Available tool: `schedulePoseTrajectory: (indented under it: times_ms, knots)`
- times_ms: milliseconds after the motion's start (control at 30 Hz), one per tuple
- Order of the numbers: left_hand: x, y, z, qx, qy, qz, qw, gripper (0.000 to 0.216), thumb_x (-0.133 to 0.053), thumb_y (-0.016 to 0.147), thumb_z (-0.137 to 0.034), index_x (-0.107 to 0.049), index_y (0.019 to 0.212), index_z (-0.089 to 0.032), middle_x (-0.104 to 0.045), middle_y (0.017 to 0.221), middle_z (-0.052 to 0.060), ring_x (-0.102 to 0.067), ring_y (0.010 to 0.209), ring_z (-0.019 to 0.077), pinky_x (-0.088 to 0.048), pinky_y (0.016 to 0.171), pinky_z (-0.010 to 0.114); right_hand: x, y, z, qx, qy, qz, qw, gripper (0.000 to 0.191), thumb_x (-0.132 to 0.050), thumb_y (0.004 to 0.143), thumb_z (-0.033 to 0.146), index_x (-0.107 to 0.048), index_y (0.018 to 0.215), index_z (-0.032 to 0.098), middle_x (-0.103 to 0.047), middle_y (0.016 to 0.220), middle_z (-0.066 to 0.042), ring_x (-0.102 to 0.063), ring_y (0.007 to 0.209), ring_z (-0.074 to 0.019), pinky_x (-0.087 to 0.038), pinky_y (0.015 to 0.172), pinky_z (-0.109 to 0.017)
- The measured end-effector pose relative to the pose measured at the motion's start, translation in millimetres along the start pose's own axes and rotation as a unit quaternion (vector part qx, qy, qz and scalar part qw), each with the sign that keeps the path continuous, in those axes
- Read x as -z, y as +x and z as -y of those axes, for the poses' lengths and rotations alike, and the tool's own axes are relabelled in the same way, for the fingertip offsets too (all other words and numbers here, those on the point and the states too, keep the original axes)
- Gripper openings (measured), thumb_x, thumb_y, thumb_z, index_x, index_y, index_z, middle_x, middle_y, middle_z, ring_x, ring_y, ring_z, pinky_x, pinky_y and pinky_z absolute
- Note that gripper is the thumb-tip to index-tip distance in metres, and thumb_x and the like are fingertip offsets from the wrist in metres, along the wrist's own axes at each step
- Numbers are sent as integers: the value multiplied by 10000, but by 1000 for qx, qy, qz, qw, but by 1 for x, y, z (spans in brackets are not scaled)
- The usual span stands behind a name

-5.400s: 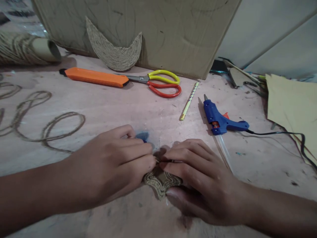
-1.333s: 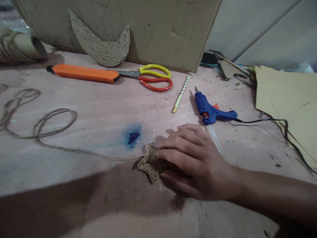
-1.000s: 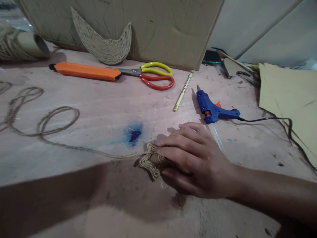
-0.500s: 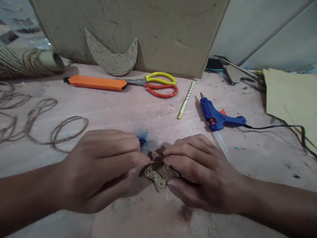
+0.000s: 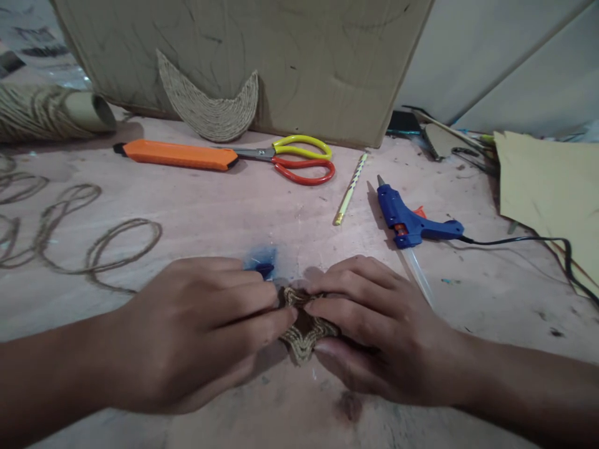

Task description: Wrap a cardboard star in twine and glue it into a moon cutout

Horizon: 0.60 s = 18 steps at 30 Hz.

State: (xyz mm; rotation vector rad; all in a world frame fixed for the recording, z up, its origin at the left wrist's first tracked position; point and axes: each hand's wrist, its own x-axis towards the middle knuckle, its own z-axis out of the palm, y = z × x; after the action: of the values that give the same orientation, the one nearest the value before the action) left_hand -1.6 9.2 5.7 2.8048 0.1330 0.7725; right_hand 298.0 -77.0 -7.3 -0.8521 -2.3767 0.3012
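Observation:
A small star-shaped twine piece [image 5: 301, 349] lies low over the table, with rows of brown twine along its edge and a darker middle. My right hand [image 5: 379, 324] grips it from the right, thumb at the lower edge and fingers over the top. From the left, my left hand [image 5: 206, 330] is closed, its index fingertip pressed on the star's left arm; its thumb is hidden. Loose twine [image 5: 124, 240] runs in loops across the table and passes behind the left hand.
A blue glue gun [image 5: 407, 218] with a cord rests at right. Behind are a pencil [image 5: 350, 190], scissors [image 5: 302, 159], an orange cutter [image 5: 180, 154] and a twine crescent [image 5: 213, 112] against cardboard [image 5: 327, 62]. A twine roll [image 5: 47, 112] is left, yellowish sheets [image 5: 543, 187] right.
My left hand has moved right and slightly down, its index finger now over the star's left arm. A dark blue spot behind it shows more. The right hand has barely moved.

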Motion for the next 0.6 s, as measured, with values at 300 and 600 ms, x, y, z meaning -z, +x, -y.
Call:
schedulePoseTrajectory:
  times_ms: [300, 600]
  knots:
    - [-2, -4, 1, 13, -5, 1, 1000, 362, -332, 1339, -202, -690, 1362, -157, -856, 999, 46, -763, 771, 181, -535, 666, 389, -2, 0, 1, 2, -45, 12, 999, 185, -654, 1231, 287, -709, 1366, 175, -877, 1408, -115, -811, 1233, -302, -675, 1052, -497]
    - [-1, -3, 1, 19, -10, 5, 1000, 373, -315, 1346, -220, -685, 1344, -177, -803, 929, 12, -668, 707, 182, -476, 634, 394, 1, 0, 1, -4, -44, 33, 998, 211, -625, 1246, 289, -703, 1428, 215, -856, 1421, -102, -789, 1256, -310, -662, 1050, -503]
